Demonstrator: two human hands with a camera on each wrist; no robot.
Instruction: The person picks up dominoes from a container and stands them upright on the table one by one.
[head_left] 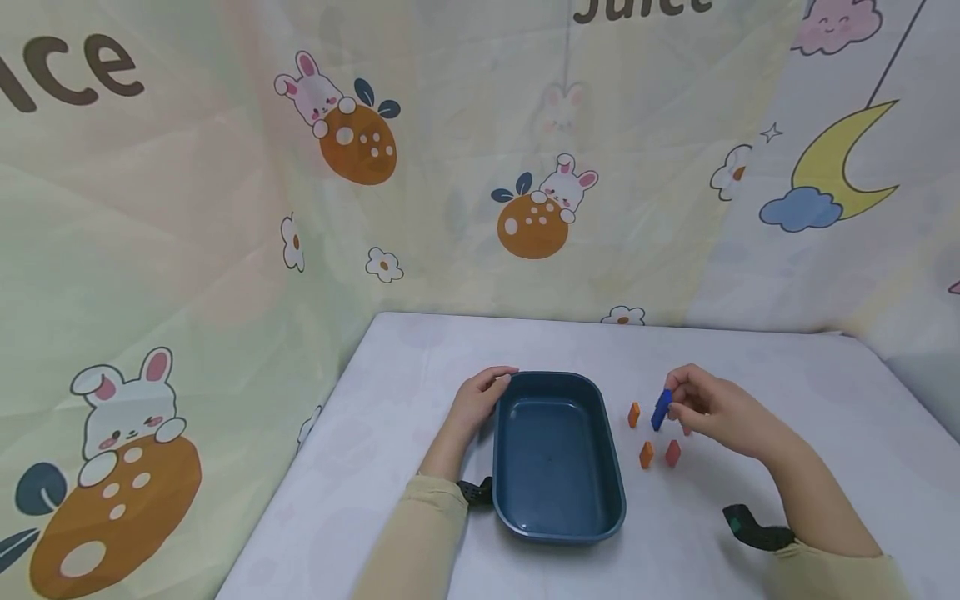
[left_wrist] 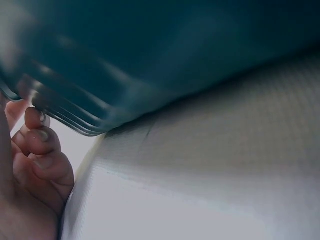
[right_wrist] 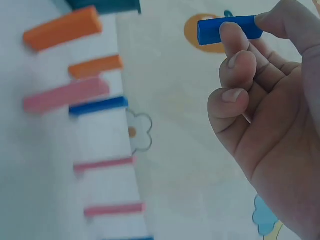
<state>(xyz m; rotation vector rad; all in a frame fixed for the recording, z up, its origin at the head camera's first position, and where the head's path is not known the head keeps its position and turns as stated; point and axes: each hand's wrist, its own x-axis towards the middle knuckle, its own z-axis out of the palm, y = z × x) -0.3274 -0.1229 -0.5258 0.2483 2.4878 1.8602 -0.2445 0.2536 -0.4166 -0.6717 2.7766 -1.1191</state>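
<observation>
At the far left corner of a dark blue rectangular tray [head_left: 558, 525], my left hand [head_left: 480, 398] holds the rim. In the left wrist view its fingers [left_wrist: 52, 165] are curled beside the tray's outer wall [left_wrist: 165, 65]. My right hand [head_left: 716, 410] pinches a small blue block [head_left: 662, 410] between thumb and fingertips, to the right of the tray. That blue block [right_wrist: 230, 30] shows clearly in the right wrist view. Below and around this hand, orange blocks [head_left: 647, 454] and pink blocks [head_left: 672, 452] stand upright on the table. The hand partly hides one pink block [head_left: 686, 430].
Beyond the orange block [right_wrist: 62, 28], the right wrist view shows another blue block [right_wrist: 98, 106] and more pink blocks [right_wrist: 114, 208] in a line. A white cloth covers the table [head_left: 442, 342]. Printed curtains [head_left: 450, 208] hang behind and at the left.
</observation>
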